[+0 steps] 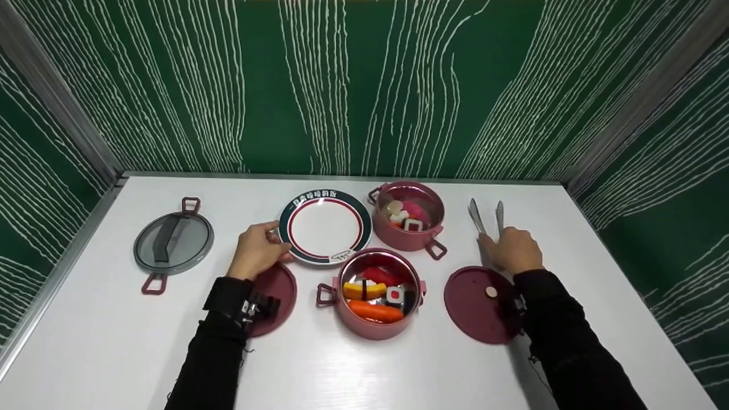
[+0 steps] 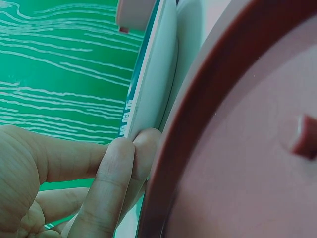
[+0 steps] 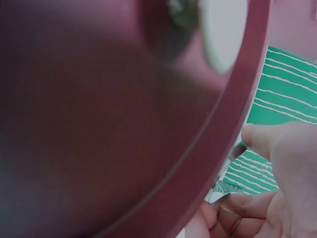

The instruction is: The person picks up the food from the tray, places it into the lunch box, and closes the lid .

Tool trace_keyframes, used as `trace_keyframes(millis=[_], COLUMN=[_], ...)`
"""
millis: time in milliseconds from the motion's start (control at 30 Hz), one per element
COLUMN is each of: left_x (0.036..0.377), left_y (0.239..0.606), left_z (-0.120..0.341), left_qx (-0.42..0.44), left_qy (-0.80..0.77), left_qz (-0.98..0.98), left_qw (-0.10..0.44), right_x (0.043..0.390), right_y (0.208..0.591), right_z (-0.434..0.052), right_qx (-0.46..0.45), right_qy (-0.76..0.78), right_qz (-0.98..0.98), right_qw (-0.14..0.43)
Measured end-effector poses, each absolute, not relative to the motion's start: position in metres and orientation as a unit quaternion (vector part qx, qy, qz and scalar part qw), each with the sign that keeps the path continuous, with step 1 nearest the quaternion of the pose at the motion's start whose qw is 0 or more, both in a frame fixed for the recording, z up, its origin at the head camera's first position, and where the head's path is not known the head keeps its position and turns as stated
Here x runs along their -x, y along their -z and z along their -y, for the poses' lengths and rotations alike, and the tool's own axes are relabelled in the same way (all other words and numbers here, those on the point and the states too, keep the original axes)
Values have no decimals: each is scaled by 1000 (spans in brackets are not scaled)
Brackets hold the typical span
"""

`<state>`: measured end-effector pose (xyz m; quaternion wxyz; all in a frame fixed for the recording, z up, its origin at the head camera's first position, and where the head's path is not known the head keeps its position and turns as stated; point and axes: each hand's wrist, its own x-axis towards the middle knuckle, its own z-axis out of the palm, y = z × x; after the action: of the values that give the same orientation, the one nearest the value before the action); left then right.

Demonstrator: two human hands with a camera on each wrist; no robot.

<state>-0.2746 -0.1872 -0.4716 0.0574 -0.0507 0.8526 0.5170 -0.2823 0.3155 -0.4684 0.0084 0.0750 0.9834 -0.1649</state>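
Observation:
My left hand point(image 1: 256, 250) pinches the near-left rim of a white plate point(image 1: 324, 228) with a dark green and red border. In the left wrist view the fingertips point(image 2: 121, 148) close on the plate's edge point(image 2: 153, 79). Silver tongs point(image 1: 500, 216) lie at the right, their two arms spread and tips pointing to the back. My right hand point(image 1: 515, 253) grips their near end, which is mostly hidden by the hand. Under the left wrist lies a dark red round lid point(image 1: 282, 302); a second dark red lid point(image 1: 470, 307) with a pale knob lies beneath the right wrist.
A pink pot point(image 1: 370, 331) with toy sushi and a sausage point(image 1: 376, 311) stands at the centre. Behind it is another pink pot point(image 1: 398, 238) holding several toy foods. A grey see-through lid point(image 1: 196, 245) with red handles lies far left. A green wall point(image 1: 364, 85) rises behind.

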Motion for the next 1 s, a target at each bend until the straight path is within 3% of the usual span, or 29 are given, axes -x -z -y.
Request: trace_keyframes(millis=[400,1000], left_x=[273,260], left_y=[471,441], left_z=[186,186], left_qx=[44,27], left_qy=[-517,-395], left_qz=[-853,-918], left_qw=[58,16], right_x=[261,196], right_y=[453,423], right_z=[-308,-269], right_qx=[-26,44], right_qy=[153,329], right_qz=[-987,-941], right_qw=[-38,-66])
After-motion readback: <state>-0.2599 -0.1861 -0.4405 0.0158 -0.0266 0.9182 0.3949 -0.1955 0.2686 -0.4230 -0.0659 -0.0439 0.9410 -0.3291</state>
